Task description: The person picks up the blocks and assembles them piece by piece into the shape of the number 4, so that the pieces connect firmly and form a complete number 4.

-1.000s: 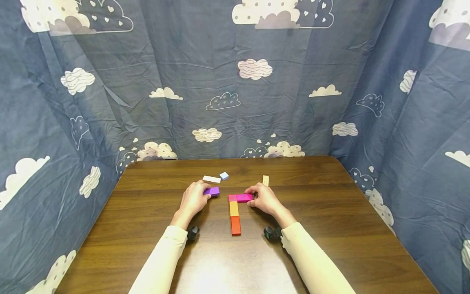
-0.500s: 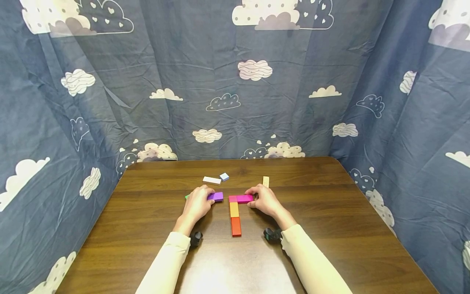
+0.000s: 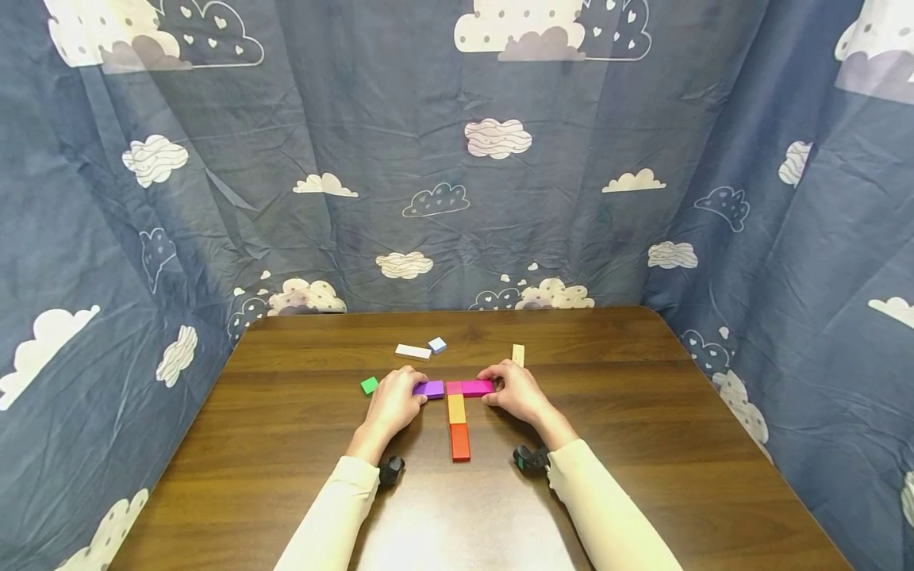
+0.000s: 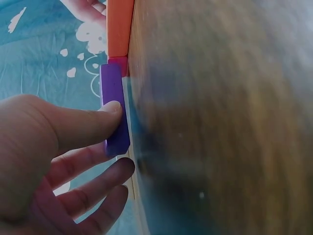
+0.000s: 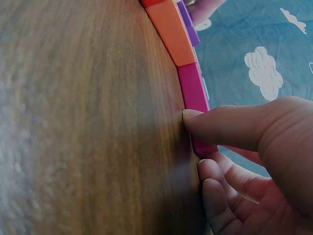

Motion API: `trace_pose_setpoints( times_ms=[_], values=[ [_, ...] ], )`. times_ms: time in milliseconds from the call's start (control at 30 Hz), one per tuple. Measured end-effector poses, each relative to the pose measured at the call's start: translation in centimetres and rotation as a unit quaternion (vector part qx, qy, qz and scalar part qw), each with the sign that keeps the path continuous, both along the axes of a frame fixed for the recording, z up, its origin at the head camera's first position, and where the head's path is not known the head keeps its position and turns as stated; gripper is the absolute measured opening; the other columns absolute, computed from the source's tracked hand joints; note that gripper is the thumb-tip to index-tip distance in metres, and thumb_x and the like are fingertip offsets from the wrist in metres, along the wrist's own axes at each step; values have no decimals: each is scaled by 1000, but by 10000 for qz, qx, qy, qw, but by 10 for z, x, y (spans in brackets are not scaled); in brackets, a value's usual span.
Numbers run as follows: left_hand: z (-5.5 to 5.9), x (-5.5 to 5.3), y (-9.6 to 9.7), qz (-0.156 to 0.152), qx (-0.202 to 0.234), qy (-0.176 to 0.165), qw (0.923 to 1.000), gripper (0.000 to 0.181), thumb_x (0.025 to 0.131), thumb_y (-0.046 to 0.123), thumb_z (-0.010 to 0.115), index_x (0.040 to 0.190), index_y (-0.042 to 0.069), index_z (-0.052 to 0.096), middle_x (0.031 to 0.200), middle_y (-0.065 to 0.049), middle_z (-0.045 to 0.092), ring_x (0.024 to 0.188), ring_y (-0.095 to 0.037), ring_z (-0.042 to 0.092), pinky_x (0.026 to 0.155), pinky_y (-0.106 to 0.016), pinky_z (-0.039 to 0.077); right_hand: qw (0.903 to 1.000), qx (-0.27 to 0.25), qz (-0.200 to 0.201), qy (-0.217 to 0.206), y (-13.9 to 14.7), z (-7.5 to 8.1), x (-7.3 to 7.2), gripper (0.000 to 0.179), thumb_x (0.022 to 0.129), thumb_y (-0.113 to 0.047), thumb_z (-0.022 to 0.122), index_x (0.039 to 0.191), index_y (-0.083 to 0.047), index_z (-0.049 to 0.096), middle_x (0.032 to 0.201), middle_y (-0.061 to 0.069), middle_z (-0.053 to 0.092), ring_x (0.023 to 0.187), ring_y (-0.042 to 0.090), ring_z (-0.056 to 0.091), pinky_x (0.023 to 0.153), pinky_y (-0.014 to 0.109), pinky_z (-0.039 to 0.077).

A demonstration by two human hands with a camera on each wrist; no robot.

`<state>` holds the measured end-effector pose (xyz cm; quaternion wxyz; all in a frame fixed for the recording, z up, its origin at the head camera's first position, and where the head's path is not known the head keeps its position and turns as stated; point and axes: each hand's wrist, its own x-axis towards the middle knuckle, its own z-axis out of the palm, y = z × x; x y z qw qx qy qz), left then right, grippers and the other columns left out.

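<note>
My left hand (image 3: 395, 400) pinches a purple block (image 3: 432, 389), just left of a small pink block (image 3: 455, 388). A narrow gap shows between the two in the head view. The left wrist view has the thumb pressed on the near side of the purple block (image 4: 112, 83). On the other side, my right hand (image 3: 520, 391) holds the right end of a magenta block (image 3: 476, 388) between thumb and fingers. That block's left end touches the pink one. An orange block (image 3: 456, 408) runs toward me from the pink block, followed by a red block (image 3: 460, 442).
Left of the left hand lies a small green block (image 3: 369, 385). Farther back are a white block (image 3: 412, 351) and a small light blue block (image 3: 437, 345). A cream block (image 3: 518, 354) lies behind the right hand. All rest on a brown wooden table (image 3: 607, 492).
My left hand has moved right and toward me with the purple block, bringing it close to the pink block. The green block has come into view. My right hand stays put.
</note>
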<state>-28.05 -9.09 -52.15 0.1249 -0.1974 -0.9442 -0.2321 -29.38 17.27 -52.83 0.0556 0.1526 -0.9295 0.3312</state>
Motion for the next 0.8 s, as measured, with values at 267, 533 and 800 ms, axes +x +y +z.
trace_pose_setpoints(
  times_ms=[267,533,800],
  values=[
    [-1,-2,3,-49,22,-107,9999,25,79,11,85,103,12,78,97,-2,69,93,-27,64,79,-45,52,10000,-10,71,-24,1,0,-1,37,71,-12,89,105,-13,78,91,5,63,78,20,57,72,35,43],
    [-2,-4,3,-37,99,-169,9998,25,79,11,84,103,12,79,96,-3,70,93,-27,63,81,-44,51,9999,-8,104,48,1,1,-1,35,72,-13,88,106,-11,77,91,5,62,76,17,56,71,35,43],
    [-2,-5,3,-63,117,-222,9997,26,79,12,84,104,11,79,97,-3,70,93,-27,62,81,-44,50,9999,16,124,55,1,2,-1,34,73,-13,88,105,-12,78,89,5,62,75,17,54,70,35,42]
  ],
)
